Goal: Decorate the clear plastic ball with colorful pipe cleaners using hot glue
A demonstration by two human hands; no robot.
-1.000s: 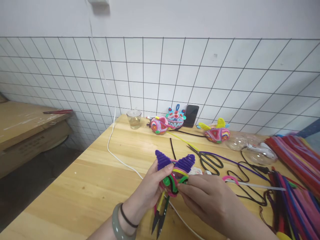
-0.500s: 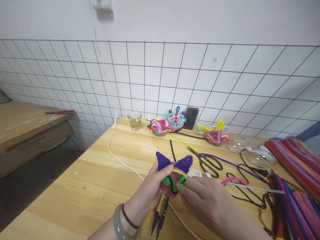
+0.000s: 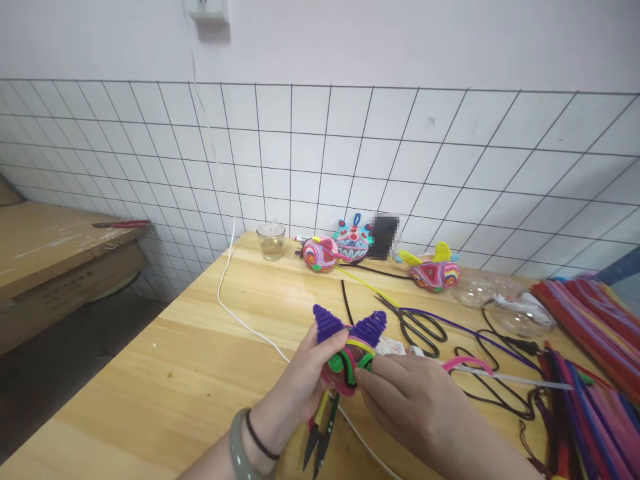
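My left hand is closed around a small rounded ornament decorated with pipe cleaners. It has two purple pointed ears, a yellow band and green, black and pink strips; part of it is hidden by my fingers. At its front right, the fingers of my right hand are pinched together beside the green strip. A pink pipe cleaner curves out from behind that hand; the end in my fingers is hidden. Below the ornament, dark-bladed thread snips with a yellow part point toward me, partly covered by my left hand.
Black-handled scissors lie beyond my right hand. Finished ornaments, a glass cup and clear plastic shells stand farther back. Bundles of pipe cleaners lie at right, near a white stick and black cord. A white cable crosses the table.
Very little differs. The view has shifted slightly, and the loose end of the pink pipe cleaner has dipped a little. Both hands keep their places on the ornament.
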